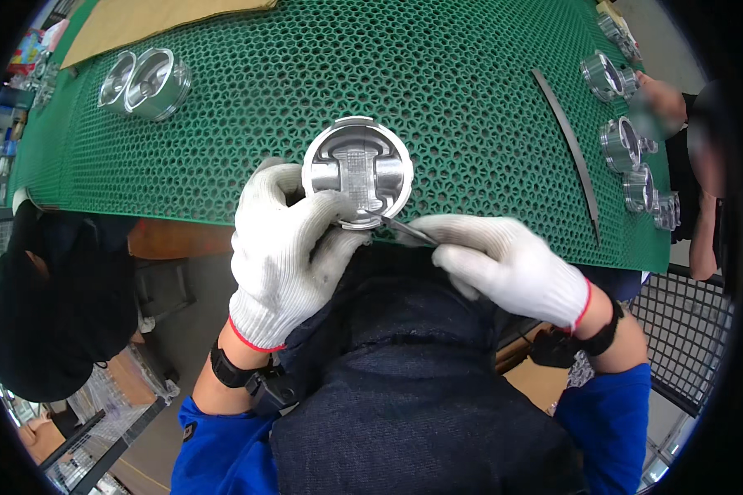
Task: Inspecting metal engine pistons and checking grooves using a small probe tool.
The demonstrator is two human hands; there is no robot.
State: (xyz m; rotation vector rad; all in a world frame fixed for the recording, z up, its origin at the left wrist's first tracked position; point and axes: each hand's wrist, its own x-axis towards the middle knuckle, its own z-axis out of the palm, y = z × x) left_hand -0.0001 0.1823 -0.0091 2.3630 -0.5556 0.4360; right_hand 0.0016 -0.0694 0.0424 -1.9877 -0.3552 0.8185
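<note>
A shiny metal engine piston (357, 161) is held at the near edge of the green mat with its hollow underside turned up. My left hand (285, 231), in a white knit glove, is closed around its left and lower rim. My gloved right hand (504, 260) pinches a thin dark metal tool (409, 230), whose kind I cannot make out. Its tip meets the piston's lower inner edge, close to my left thumb. The tool's other end is hidden inside the right hand.
Green honeycomb mat (248, 99) covers the table. Two pistons (158, 87) stand far left, near a cardboard sheet (157, 23). A grey curved strip (571, 153) lies at right. Beyond it are several pistons (621, 146) and a co-worker's hand (662, 103). Another person (54, 305) is at left.
</note>
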